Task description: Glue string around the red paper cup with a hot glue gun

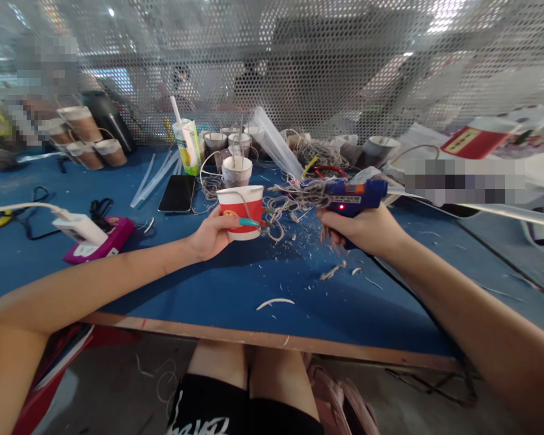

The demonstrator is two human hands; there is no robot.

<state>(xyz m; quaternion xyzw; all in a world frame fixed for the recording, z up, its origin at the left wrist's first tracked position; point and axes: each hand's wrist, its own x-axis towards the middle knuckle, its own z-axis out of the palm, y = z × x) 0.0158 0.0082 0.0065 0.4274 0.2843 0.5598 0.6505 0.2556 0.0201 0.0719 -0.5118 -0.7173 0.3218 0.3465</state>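
Red-banded cup (239, 207), left hand (212, 234) with fingers clamped on it, right hand (365, 228) with fingers wrapped round blue glue gun (365, 194)

A red-and-white, tapered paper cup (241, 210) is marked with an orange emblem (230, 213). A blue, pistol-shaped plastic glue gun (366, 194) is marked with orange and a red light (341, 206). The blue, flat tabletop (226, 290) is edged in brown. The grey, upright metal screen (299, 60) is patterned with round holes.
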